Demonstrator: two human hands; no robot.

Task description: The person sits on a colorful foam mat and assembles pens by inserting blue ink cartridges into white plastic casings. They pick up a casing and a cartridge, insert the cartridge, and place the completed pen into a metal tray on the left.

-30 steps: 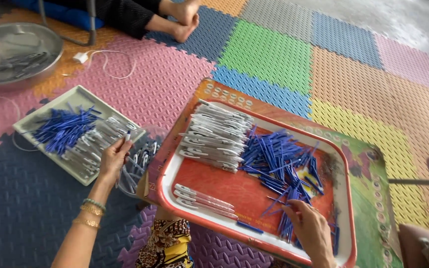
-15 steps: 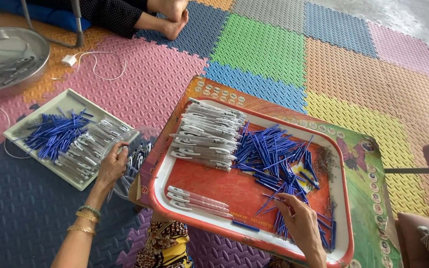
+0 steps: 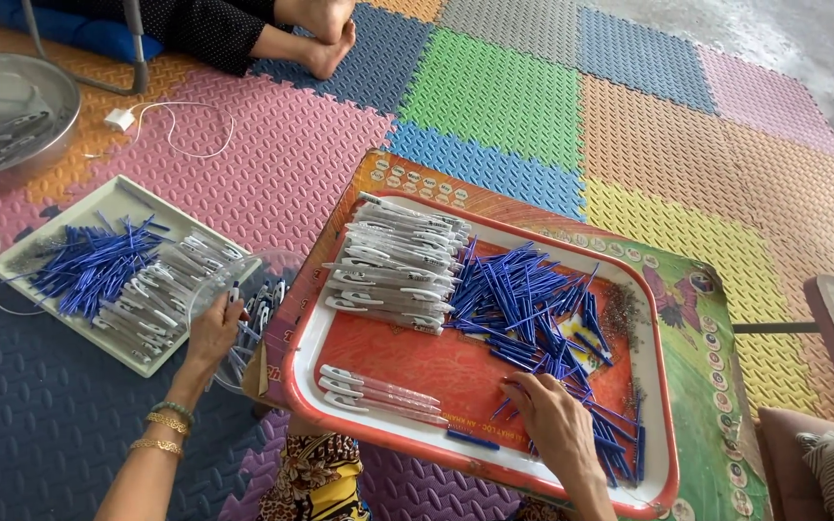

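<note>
Blue pen refills (image 3: 533, 304) heaped loose on red tray; white pen barrels (image 3: 393, 265) stacked alongside, parallel.

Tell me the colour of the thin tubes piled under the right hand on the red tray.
Blue. The thin tubes show best in the head view, heaped beside white pen barrels.

A home floor used for piecework: bright interlocking foam mats (image 3: 494, 96) cover it, someone sits barefoot at the far side, and trays (image 3: 320, 371) of pen parts lie about.
</note>
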